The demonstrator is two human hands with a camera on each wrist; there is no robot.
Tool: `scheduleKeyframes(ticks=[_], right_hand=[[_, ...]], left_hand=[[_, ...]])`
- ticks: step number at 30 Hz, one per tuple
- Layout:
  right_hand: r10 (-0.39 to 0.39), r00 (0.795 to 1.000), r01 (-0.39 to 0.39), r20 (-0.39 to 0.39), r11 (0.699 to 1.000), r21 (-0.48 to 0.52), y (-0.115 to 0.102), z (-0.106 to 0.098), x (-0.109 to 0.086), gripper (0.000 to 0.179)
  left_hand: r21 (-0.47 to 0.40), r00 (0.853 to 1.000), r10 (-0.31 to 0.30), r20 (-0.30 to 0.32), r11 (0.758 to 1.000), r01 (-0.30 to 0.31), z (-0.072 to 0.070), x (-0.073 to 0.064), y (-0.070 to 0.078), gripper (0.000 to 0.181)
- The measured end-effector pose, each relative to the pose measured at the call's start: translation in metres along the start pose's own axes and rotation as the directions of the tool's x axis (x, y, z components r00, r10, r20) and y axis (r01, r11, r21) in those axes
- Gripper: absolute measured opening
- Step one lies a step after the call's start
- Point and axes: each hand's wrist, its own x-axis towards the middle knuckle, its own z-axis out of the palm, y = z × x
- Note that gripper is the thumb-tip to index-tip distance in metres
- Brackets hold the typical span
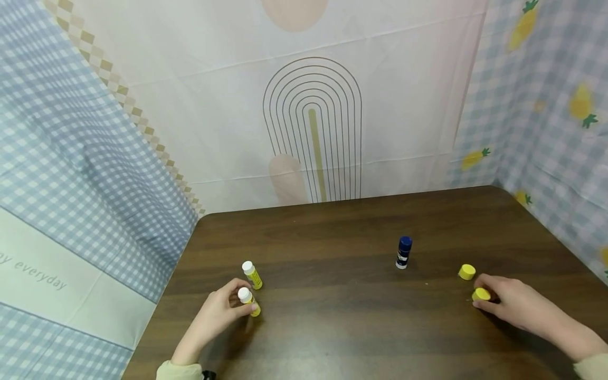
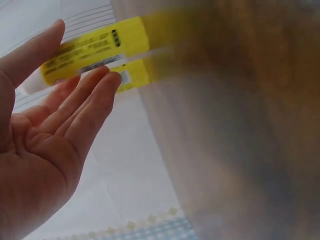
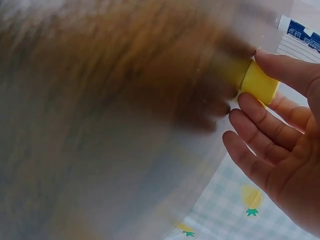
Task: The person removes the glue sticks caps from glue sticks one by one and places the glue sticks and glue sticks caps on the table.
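Note:
My left hand [image 1: 220, 307] pinches a yellow glue stick [image 1: 249, 302] with a white top end, thumb on one side and fingers on the other. It stands upright on the table, its printed label [image 2: 90, 52] showing in the left wrist view. A second yellow glue stick [image 1: 253, 275], also white on top, stands just behind it. Over on the right, my right hand [image 1: 515, 302] holds a short yellow cap [image 1: 481, 294] between thumb and fingertips, low at the tabletop. Another yellow cap [image 1: 467, 272] sits close behind those fingers.
A blue glue stick [image 1: 404, 252] with a dark blue cap and white base stands right of the middle of the dark wooden table [image 1: 332, 327]. A pale printed cloth [image 1: 228, 132] hangs behind the table, with checked cloth [image 1: 109, 158] along both sides.

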Motion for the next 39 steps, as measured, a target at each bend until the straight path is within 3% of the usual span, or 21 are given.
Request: scheduleKeyframes(ticks=[6, 14, 18, 22, 25, 29, 33, 39], right_hand=[[-0.004, 1.0, 0.004, -0.003, 1.0, -0.016, 0.0, -0.001, -0.002, 0.026], [-0.008, 1.0, 0.008, -0.01, 1.0, -0.002, 0.005, -0.003, -0.007, 0.026], [-0.015, 1.0, 0.015, -0.001, 1.0, 0.019, 0.005, 0.001, -0.007, 0.025], [-0.004, 1.0, 0.004, 0.0, 1.0, 0.019, 0.003, 0.002, -0.006, 0.026], [0.007, 1.0, -0.007, -0.002, 1.0, 0.014, 0.002, 0.0, -0.005, 0.027], [0.022, 1.0, -0.022, 0.015, 1.0, 0.02, -0.001, -0.003, -0.004, 0.028], [0.032, 0.999, -0.032, -0.011, 0.999, 0.014, -0.003, -0.01, -0.004, 0.031], [0.048, 0.997, -0.048, -0.053, 0.999, 0.007, -0.005, -0.024, -0.004, 0.033]], left_hand=[[0.003, 0.999, 0.013, -0.039, 1.0, -0.012, -0.014, -0.007, 0.015, 0.041], [0.062, 0.989, 0.122, -0.079, 0.991, -0.117, -0.017, -0.011, 0.042, 0.041], [0.133, 0.976, 0.185, -0.111, 0.977, -0.17, -0.011, -0.011, 0.059, 0.037], [0.225, 0.953, 0.279, -0.114, 0.942, -0.249, 0.002, -0.001, 0.079, 0.033], [0.193, 0.947, 0.313, -0.069, 0.936, -0.295, 0.015, 0.011, 0.093, 0.035], [0.107, 0.954, 0.299, -0.026, 0.949, -0.295, 0.03, 0.024, 0.103, 0.035], [0.057, 0.954, 0.3, -0.009, 0.953, -0.299, 0.038, 0.03, 0.106, 0.033], [0.047, 0.953, 0.302, 0.0, 0.952, -0.301, 0.044, 0.032, 0.104, 0.031]])
